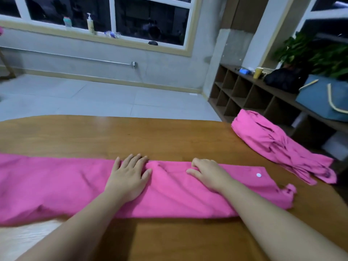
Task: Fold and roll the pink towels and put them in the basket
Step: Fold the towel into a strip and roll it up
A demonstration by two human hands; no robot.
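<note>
Folding under way, rolling not begun: pink towel (169,189) stretched as long band across desk (131,136). Left hand (130,178) pressing flat, right hand (207,174) curled, pinching cloth. Second towel (278,146) bunched at two o'clock. No basket visible.
</note>
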